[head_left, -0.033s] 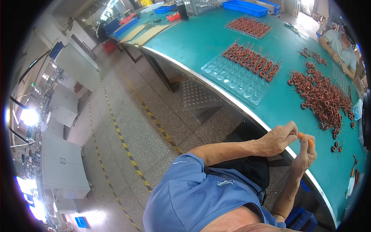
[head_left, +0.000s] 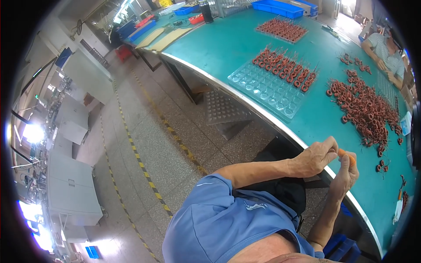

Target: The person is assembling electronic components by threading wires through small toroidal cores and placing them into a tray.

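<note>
My left hand [head_left: 310,158] and my right hand [head_left: 345,176] meet above the table's front edge, fingertips almost touching. Both are closed in a pinch. Orange shows at the fingertips, perhaps finger cots [head_left: 351,160]; whatever the fingers hold is too small or hidden to name. Beyond them lies a big loose heap of reddish-brown ring-shaped coils with wire leads [head_left: 366,114]. To the left, a clear plastic tray [head_left: 264,90] with round pockets has its far rows filled with the same coils; its near rows hold none.
Another batch of coils [head_left: 282,30] sits farther back on the green table [head_left: 232,44], near a blue bin [head_left: 277,8]. A tool with an orange part [head_left: 399,197] lies at the right. Across the table a person in a striped shirt [head_left: 386,50] sits. Dimpled trays [head_left: 223,107] are under the table.
</note>
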Available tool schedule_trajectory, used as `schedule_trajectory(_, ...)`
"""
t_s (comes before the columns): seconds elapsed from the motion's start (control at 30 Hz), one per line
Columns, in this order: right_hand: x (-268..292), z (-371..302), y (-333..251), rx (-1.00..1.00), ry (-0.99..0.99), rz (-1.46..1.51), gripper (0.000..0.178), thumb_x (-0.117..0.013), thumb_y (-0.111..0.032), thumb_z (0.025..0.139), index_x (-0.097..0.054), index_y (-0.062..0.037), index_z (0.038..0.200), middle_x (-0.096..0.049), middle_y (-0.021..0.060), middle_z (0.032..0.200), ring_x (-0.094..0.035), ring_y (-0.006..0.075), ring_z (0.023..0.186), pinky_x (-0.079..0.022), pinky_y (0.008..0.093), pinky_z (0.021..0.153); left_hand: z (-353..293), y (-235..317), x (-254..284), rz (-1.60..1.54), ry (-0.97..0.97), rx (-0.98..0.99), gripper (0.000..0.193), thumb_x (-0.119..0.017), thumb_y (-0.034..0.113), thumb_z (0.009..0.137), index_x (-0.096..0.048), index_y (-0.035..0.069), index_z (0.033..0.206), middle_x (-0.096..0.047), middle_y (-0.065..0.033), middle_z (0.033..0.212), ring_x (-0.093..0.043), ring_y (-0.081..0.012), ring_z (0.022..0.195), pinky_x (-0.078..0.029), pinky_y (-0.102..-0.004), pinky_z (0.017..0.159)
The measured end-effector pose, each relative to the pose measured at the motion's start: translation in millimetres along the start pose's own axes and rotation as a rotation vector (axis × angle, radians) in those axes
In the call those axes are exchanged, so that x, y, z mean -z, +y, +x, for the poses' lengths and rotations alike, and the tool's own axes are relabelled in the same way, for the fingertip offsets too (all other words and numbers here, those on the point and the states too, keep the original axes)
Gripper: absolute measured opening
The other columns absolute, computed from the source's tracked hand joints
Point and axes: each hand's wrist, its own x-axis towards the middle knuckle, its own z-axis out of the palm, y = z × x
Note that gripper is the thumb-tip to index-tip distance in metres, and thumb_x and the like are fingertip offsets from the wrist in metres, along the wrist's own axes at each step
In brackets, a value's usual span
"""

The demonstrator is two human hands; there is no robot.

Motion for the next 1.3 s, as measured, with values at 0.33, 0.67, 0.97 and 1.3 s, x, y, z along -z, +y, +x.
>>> schedule_trajectory(0.33,-23.7,4.3,-3.7,0.024,0.104,-0.229,0.017,-0.056,-0.008,0.092,-0.070,0.0010,0.093,-0.059,0.0033,0.086,-0.053,0.0114,0.080,-0.040,0.0240,0.072,11.1,-24.4,3.8,-0.034,0.148,0.115,0.010,-0.051,0.013,0.096,-0.052,0.003,0.096,-0.047,-0.0025,0.076,-0.045,-0.0086,0.062,-0.040,-0.0257,0.055)
schedule_trajectory(0.67,-20.1,4.0,32.5,-0.077,0.066,0.100,0.037,-0.060,-0.030,0.096,-0.060,-0.0014,0.120,-0.059,0.0049,0.105,-0.056,0.0097,0.086,-0.046,0.0230,0.071,8.8,-35.3,17.8,-0.383,0.000,0.268,0.021,-0.050,0.012,0.099,-0.044,0.004,0.118,-0.050,-0.0029,0.074,-0.050,-0.0104,0.061,-0.042,-0.0237,0.053)
schedule_trajectory(0.97,-17.9,-3.3,34.0,-0.342,-0.124,0.269,0.038,-0.052,-0.035,0.099,-0.065,-0.0025,0.113,-0.067,0.0037,0.093,-0.060,0.0086,0.082,-0.048,0.0218,0.069,-1.6,-22.7,16.3,-0.391,0.022,0.260,0.024,-0.050,0.011,0.099,-0.043,0.002,0.120,-0.053,-0.0038,0.076,-0.052,-0.0089,0.062,-0.043,-0.0216,0.055)
schedule_trajectory(1.3,-12.7,-8.7,-13.3,0.030,0.024,-0.165,0.025,-0.055,-0.018,0.097,-0.070,0.0017,0.096,-0.068,0.0070,0.074,-0.061,0.0098,0.063,-0.048,0.0241,0.058,-2.5,-14.4,21.5,0.001,0.043,0.156,0.023,-0.051,0.012,0.098,-0.047,0.002,0.118,-0.055,-0.0036,0.067,-0.052,-0.0099,0.057,-0.043,-0.0253,0.051)
